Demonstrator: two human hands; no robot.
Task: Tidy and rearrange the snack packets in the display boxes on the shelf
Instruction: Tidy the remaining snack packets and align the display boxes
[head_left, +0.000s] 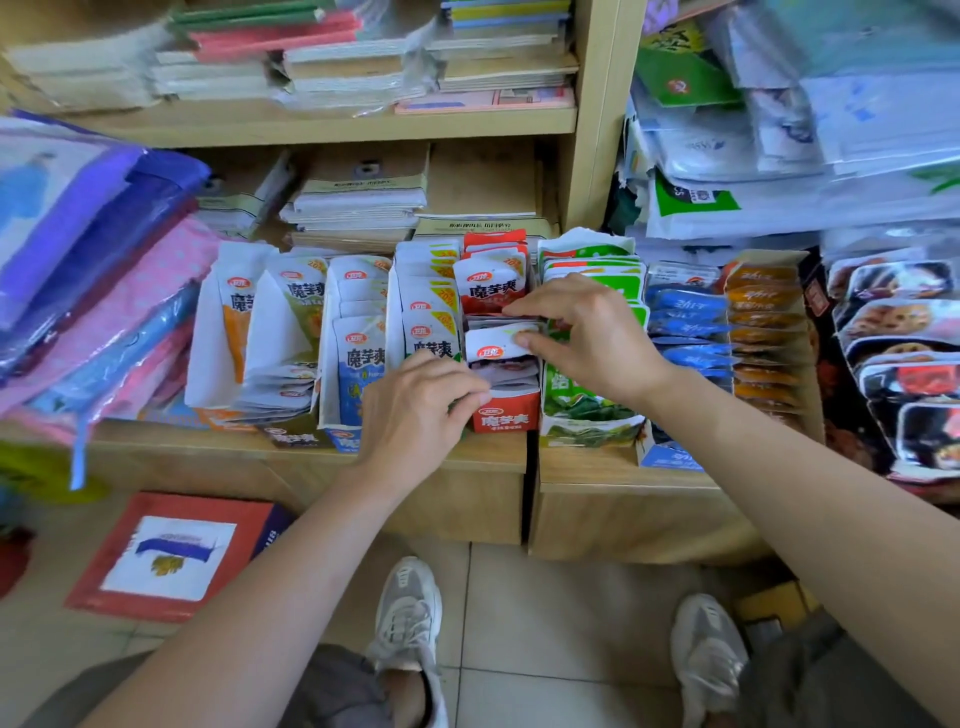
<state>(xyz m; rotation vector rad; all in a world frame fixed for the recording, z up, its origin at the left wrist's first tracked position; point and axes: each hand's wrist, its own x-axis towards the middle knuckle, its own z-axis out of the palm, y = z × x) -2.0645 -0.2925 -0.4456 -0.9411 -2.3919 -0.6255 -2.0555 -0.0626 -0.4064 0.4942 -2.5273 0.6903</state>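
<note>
In the red box (506, 415) at the shelf (488, 460) front edge, the right hand (587, 332) is pinching a white packet (498, 345); the left hand (415, 405) is gripping the lower packets (506, 376).

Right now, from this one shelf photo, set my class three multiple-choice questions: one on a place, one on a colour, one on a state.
1. Where is the left hand?
A at the front of the red display box
B in a pocket
C on a door handle

2. What colour are the packets just right of the green display box?
A blue
B pink
C black

3. What is the right hand doing?
A hanging empty
B pinching a white packet
C waving

Answers: 1 A, its fingers reach the box's front; 2 A, blue packets line up there; 3 B, thumb and fingers meet on the packet's top.
</note>
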